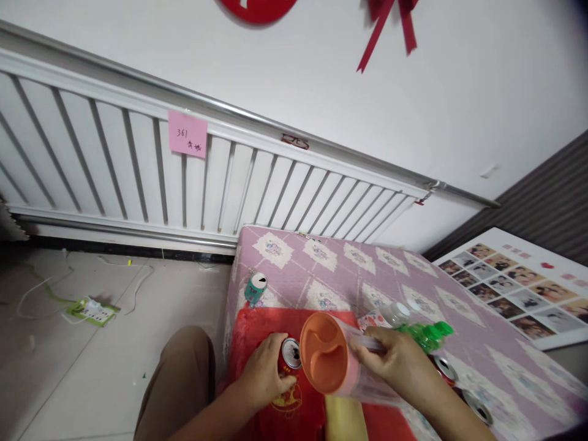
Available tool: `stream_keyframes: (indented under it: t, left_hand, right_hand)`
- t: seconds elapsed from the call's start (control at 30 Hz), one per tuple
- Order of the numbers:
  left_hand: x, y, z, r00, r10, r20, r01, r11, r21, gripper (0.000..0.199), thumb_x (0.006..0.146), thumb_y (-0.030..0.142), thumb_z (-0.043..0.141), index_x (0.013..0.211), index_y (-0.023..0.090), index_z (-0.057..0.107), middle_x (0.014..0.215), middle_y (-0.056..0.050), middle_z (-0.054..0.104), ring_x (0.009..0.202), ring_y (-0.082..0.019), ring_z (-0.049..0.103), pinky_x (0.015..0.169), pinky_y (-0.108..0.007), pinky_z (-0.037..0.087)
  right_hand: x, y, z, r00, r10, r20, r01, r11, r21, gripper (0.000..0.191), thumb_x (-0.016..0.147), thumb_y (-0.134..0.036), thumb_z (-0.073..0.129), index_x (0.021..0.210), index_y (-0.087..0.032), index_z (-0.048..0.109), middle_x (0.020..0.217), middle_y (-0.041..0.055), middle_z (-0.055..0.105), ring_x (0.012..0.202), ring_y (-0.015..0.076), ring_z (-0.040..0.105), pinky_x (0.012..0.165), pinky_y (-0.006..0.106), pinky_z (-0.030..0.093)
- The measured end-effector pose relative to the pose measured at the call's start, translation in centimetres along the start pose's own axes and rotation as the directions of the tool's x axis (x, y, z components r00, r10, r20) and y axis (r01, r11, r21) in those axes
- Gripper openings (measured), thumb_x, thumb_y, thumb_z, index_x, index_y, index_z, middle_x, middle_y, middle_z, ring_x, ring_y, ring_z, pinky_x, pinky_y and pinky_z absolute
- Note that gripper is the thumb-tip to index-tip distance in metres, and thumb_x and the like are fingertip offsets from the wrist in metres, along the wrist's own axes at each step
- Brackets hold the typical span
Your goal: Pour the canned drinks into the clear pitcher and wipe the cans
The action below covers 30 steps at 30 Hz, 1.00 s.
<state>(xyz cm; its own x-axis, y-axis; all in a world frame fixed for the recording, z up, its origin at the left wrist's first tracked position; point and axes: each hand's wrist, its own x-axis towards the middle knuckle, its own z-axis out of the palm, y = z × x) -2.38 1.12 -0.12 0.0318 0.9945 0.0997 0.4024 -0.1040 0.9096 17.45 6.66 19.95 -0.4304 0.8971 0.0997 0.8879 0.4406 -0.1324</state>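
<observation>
My left hand [260, 370] is wrapped round an open red drink can [291, 354] that stands on a red cloth [271, 317]. A clear plastic pitcher with an orange lid [324, 355] is gripped by its handle in my right hand [397, 355]. The pitcher is tilted to the left, and its lid is right beside the can's top. I cannot tell whether they touch, and no liquid shows between them. Below the pitcher lies a yellow object [345, 419], partly cut off by the frame. A teal can [255, 286] stands beyond the cloth.
Right of the cloth are a clear bottle [395, 313], green bottles [429, 335] and two more cans, one dark red [444, 369]. They rest on a patterned mattress [358, 257] against a white radiator [257, 190]. A power strip [96, 311] with cables lies on the floor.
</observation>
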Motion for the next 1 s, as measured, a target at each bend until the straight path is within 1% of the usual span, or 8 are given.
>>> stream_keyframes:
  t: [0.2, 0.5, 0.63, 0.8, 1.0]
  left_hand:
    - [0.02, -0.01, -0.01, 1.000, 0.005, 0.004, -0.005, 1.000, 0.005, 0.076, 0.058, 0.016, 0.075, 0.128, 0.016, 0.045, 0.130, -0.013, 0.055, 0.121, -0.028, 0.051, 0.107, -0.041, 0.038]
    - [0.00, 0.18, -0.06, 1.000, 0.003, 0.010, -0.003, 1.000, 0.009, 0.076, 0.060, 0.016, 0.074, 0.129, 0.017, 0.044, 0.131, -0.013, 0.054, 0.122, -0.027, 0.050, 0.107, -0.042, 0.038]
    - [-0.01, 0.33, -0.13, 1.000, -0.002, 0.013, 0.002, 1.000, 0.009, 0.076, 0.059, 0.016, 0.075, 0.128, 0.015, 0.045, 0.129, -0.014, 0.055, 0.121, -0.028, 0.051, 0.107, -0.042, 0.039]
    - [-0.03, 0.29, -0.13, 1.000, -0.002, 0.016, 0.002, 1.000, 0.005, 0.076, 0.059, 0.016, 0.075, 0.128, 0.018, 0.044, 0.130, -0.012, 0.055, 0.121, -0.027, 0.051, 0.107, -0.042, 0.038]
    - [-0.02, 0.27, -0.15, 1.000, -0.004, 0.013, 0.004, 1.000, 0.002, 0.075, 0.059, 0.016, 0.075, 0.128, 0.018, 0.045, 0.130, -0.012, 0.055, 0.122, -0.028, 0.050, 0.107, -0.042, 0.038]
  right_hand:
    - [-0.08, 0.27, 0.10, 1.000, 0.012, 0.027, -0.012, 1.000, 0.007, 0.035, 0.077, -0.044, 0.049, 0.052, -0.022, 0.043, 0.048, -0.0006, 0.050, 0.046, 0.0137, 0.046, 0.047, 0.026, 0.027]
    - [-0.06, 0.13, 0.14, 0.996, 0.061, 0.069, -0.061, 0.998, 0.007, 0.035, 0.076, -0.048, 0.045, 0.052, -0.023, 0.038, 0.049, -0.0007, 0.047, 0.047, 0.0138, 0.043, 0.048, 0.026, 0.025]
    - [-0.07, 0.21, 0.09, 0.996, 0.062, 0.065, -0.063, 0.998, 0.013, 0.035, 0.076, -0.047, 0.045, 0.052, -0.023, 0.037, 0.049, -0.0008, 0.047, 0.047, 0.0136, 0.043, 0.048, 0.026, 0.024]
    - [-0.17, 0.48, 0.16, 0.998, 0.047, 0.046, -0.047, 0.999, 0.000, 0.034, 0.076, -0.045, 0.047, 0.052, -0.023, 0.037, 0.049, -0.0012, 0.047, 0.047, 0.0133, 0.043, 0.047, 0.026, 0.023]
    - [-0.13, 0.39, 0.10, 0.998, 0.050, 0.046, -0.051, 0.999, 0.007, 0.034, 0.077, -0.045, 0.047, 0.052, -0.023, 0.036, 0.049, -0.0006, 0.047, 0.049, 0.0139, 0.044, 0.048, 0.027, 0.023]
